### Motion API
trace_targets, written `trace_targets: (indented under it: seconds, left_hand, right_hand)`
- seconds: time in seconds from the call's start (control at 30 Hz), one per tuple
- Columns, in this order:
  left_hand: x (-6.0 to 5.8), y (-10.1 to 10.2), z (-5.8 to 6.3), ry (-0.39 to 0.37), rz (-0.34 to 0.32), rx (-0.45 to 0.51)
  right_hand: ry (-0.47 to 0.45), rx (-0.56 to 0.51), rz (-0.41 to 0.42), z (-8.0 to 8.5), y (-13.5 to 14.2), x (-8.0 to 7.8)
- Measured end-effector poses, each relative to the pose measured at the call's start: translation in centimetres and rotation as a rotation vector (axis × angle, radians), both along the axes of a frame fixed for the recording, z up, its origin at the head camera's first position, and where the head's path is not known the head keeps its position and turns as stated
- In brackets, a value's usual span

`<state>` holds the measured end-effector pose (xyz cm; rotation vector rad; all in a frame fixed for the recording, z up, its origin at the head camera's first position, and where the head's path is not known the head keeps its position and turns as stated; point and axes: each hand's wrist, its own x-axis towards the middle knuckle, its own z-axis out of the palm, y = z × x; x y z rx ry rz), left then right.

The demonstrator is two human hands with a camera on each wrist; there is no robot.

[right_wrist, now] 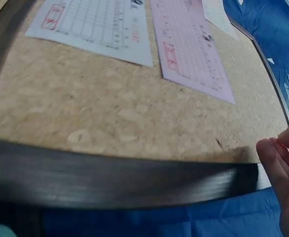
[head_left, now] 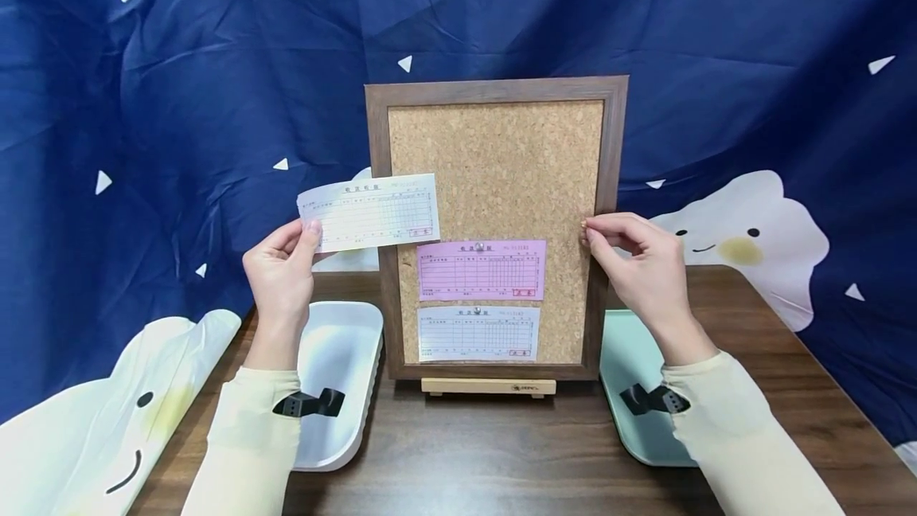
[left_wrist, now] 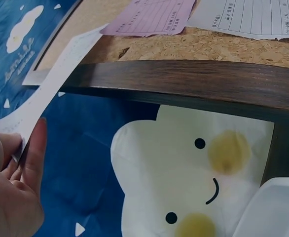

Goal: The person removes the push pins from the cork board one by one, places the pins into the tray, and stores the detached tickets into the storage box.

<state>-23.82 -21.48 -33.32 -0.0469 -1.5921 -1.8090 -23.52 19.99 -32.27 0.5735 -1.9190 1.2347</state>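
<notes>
My left hand (head_left: pixel 282 269) pinches the left end of a white receipt slip (head_left: pixel 372 209) between thumb and fingers. The slip's right part overlaps the left frame of a cork board (head_left: pixel 501 166), slightly tilted, above a pink receipt slip (head_left: pixel 481 271). Lower on the cork hangs another white receipt slip (head_left: pixel 476 337); a pushpin (head_left: pixel 479 246) holds the pink one and another pushpin (head_left: pixel 478 310) the lower white one. At the board's right edge, my right hand (head_left: pixel 641 265) pinches a tiny pin-like thing, mostly hidden by the fingertips (right_wrist: pixel 268 150).
The framed board leans on a small wooden easel (head_left: pixel 487 387) on a brown wood table (head_left: pixel 487 452). A white tray (head_left: pixel 333 444) stands left of it and a pale green tray (head_left: pixel 637 436) right. Behind hangs a blue curtain (head_left: pixel 236 38) with cloud faces.
</notes>
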Motion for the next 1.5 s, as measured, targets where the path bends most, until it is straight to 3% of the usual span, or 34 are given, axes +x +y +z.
trace_targets:
  seconds: [0.3, 0.63, 0.97, 1.5]
  left_hand:
    - [0.1, -0.4, -0.6, 0.004, -0.014, 0.016]
    - [0.5, -1.1, -0.6, -0.015, 0.027, 0.02]
    - [1.1, -1.8, -0.7, -0.018, 0.03, 0.023]
    - [1.8, -2.8, -1.5, -0.075, 0.042, -0.003]
  right_hand:
    - [-0.009, -0.025, -0.006, -1.0, 1.5, 0.4]
    - [-0.037, -0.095, -0.004, -1.6, 2.3, 0.8]
    - [-0.055, -0.09, -0.058, -2.7, 3.3, 1.2]
    - [-0.1, -0.145, -0.047, -4.6, 4.2, 1.6]
